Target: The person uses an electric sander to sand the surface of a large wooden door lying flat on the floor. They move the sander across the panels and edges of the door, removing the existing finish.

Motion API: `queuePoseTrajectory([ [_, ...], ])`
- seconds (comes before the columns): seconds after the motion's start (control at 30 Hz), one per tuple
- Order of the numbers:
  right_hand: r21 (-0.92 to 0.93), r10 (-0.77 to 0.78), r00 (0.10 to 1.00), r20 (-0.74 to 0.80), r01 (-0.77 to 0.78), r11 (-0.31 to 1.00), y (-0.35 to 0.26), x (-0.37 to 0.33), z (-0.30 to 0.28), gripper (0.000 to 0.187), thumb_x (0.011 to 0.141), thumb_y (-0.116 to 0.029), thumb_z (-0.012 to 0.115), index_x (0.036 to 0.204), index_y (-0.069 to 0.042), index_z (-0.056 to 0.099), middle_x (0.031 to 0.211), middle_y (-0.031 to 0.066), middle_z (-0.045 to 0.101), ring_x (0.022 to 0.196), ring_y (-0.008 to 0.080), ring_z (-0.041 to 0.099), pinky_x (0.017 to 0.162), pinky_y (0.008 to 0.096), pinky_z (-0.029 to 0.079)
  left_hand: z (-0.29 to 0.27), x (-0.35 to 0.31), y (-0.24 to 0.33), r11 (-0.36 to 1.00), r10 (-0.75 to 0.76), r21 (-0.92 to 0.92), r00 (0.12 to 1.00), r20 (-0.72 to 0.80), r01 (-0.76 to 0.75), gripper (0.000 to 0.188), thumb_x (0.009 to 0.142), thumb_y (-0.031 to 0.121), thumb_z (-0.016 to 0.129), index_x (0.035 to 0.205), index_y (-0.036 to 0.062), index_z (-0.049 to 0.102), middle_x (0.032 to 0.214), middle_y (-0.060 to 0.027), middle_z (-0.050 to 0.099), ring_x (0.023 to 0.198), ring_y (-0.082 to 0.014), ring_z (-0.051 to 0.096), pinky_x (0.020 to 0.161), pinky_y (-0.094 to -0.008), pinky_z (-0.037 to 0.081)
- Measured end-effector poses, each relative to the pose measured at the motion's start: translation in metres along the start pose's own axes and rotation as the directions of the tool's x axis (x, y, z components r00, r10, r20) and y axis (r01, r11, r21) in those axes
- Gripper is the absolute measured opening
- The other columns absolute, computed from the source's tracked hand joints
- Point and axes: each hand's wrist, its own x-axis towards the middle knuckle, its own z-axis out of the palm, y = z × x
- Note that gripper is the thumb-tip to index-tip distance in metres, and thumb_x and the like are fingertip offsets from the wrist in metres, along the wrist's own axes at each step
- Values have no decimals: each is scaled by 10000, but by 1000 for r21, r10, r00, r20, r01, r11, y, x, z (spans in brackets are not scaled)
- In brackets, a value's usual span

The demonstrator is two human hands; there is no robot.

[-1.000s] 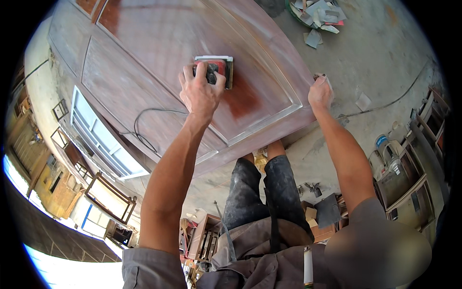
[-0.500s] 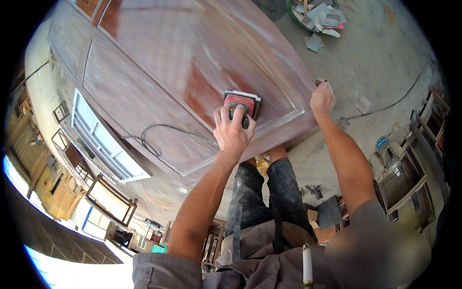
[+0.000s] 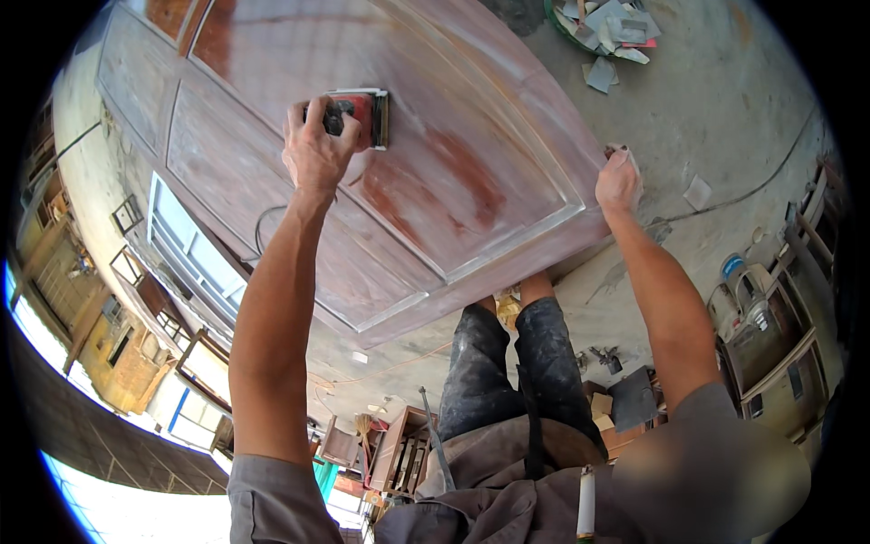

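Note:
My left hand is wrapped around a red and black power sander, its pad flat on a large panelled wooden door. Pale dust hazes most of the wood, while reddish-brown patches show to the right of the sander. At the door's right edge, my right hand is closed with a small pale sheet in it; what kind of sheet I cannot make out. The sander's cord loops beside my left forearm and is partly hidden by it.
A green basin of scrap sheets stands at the top right, with loose pieces beside it. A dark cable crosses the concrete floor. Wooden frames lean at the far right. A light-blue frame lies left of the door.
My left hand has slid the sander up and left across the door, away from the reddish-brown patches. My right hand has stayed at the door's edge.

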Motion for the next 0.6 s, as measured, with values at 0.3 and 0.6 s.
queuePoseTrajectory([
  [0.3,21,8,1000,17,-9,1000,4,4,2,528,1051,-390,332,1055,-74,756,1098,213,738,1061,475,665,914,554,513,14,-47,35,990,-141,-41,985,-103,137,361,846,357,735,1116,118,708,1136,-159,646,1087,-384,632,924,-502,525],
  [0.6,32,58,997,53,-60,998,-9,-1,-6,558,1048,-395,315,1096,-36,739,1135,244,725,1101,484,653,955,539,499,17,-207,100,975,-179,-125,982,56,185,303,791,189,786,1069,116,688,1206,-160,589,1122,-382,578,765,-498,594],
])
